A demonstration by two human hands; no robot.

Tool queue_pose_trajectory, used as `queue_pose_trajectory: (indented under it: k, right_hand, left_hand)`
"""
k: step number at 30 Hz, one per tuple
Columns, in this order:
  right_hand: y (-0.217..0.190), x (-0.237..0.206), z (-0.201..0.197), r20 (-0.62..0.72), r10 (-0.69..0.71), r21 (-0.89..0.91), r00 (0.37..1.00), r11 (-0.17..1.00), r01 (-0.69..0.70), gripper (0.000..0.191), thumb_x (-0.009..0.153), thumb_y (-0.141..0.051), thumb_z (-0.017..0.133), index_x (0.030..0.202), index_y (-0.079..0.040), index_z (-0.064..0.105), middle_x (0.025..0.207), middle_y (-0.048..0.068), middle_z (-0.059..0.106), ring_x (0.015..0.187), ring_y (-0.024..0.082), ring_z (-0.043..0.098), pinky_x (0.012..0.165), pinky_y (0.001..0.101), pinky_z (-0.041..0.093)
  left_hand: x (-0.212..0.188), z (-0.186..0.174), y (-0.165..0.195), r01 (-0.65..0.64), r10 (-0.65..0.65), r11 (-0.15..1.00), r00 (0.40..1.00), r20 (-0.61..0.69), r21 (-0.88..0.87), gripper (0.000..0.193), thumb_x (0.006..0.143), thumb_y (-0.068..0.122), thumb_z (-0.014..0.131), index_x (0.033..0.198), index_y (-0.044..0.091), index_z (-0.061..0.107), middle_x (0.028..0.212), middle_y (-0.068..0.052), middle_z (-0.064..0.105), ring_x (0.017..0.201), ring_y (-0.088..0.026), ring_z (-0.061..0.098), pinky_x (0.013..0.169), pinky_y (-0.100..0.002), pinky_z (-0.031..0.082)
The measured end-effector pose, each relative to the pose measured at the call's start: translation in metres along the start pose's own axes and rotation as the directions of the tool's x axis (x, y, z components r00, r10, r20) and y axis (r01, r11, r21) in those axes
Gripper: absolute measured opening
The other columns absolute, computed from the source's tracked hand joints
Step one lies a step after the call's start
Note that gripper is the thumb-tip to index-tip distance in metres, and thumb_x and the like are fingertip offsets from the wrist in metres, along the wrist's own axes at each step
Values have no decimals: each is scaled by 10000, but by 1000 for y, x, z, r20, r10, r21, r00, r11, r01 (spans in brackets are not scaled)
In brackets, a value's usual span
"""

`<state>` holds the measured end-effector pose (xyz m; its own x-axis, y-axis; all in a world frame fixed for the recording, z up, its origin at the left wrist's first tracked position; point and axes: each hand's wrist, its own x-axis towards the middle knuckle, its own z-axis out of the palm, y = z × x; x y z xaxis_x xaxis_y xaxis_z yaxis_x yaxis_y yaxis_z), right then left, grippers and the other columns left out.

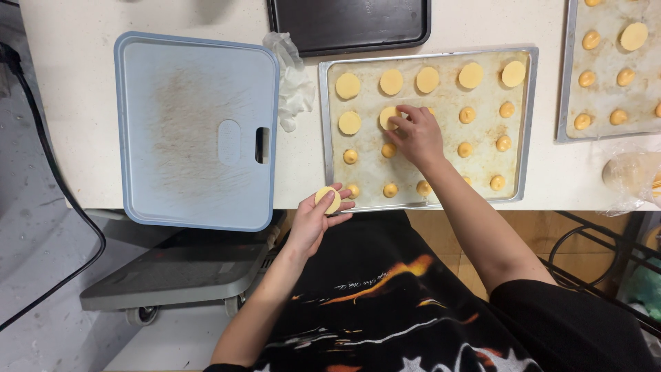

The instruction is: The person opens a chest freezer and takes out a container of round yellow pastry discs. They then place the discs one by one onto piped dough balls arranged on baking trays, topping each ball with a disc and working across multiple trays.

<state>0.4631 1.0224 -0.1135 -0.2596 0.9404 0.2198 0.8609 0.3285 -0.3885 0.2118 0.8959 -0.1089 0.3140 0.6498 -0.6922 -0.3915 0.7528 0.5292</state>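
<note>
While the left hand (318, 213) is cupping a dough disc (328, 200), right hand (416, 134) fingertips are pressing together on another disc (387, 117) on the tray (323, 138).

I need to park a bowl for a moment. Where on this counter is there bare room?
The pale blue plastic cutting board lies bare. Small counter strips show left of it and between the middle metal baking tray and the right-hand tray. The middle tray is crowded with yellow dough pieces and the right hand.
</note>
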Motion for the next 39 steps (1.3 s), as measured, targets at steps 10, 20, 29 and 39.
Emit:
queue_pose_trajectory:
  k: [10, 20, 29, 39]
  right_hand:
    - [3, -2, 4, 20, 33, 17, 999, 999, -33, 264, 787, -193, 897, 1016, -143, 776, 1247, 25, 686, 925, 225, 624, 858, 371, 549]
    - [-48, -72, -27, 143, -18, 535, 990, 842, -62, 440, 758, -214, 880, 1148, -72, 733, 1324, 103, 642, 1036, 261, 658, 846, 377, 561]
    - [-48, -86, -46, 90, -12, 413, 996, 910, -27, 274, 793, -147, 871, 1023, -78, 740, 1218, 64, 686, 989, 246, 655, 812, 353, 580]
    - [43, -62, -51, -93, 94, 203, 991, 976, -74, 273, 816, -165, 877, 1039, -73, 750, 1223, 92, 695, 1056, 278, 673, 875, 372, 576]
  left_hand:
    - [0, 5, 1, 4, 3, 996, 998, 69, -95, 538, 1060, 255, 368, 1491, -64, 406, 1400, -255, 593, 1251, -337, 639, 1027, -464, 558]
    - [23, 27, -7, -5, 50, 974, 980, 191, -228, 474, 1093, 145, 353, 1505, -86, 404, 1439, -222, 559, 1291, -297, 595, 1059, -457, 533]
    - [38, 58, -13, 8, 9, 995, 984, 178, -98, 460, 1087, 123, 437, 1509, -59, 440, 1362, -165, 593, 1161, -234, 643, 988, -404, 572]
    - [46, 66, -2, 32, -18, 990, 995, 97, -139, 500, 1057, 155, 435, 1493, -83, 376, 1447, -262, 547, 1295, -381, 604, 1064, -489, 542]
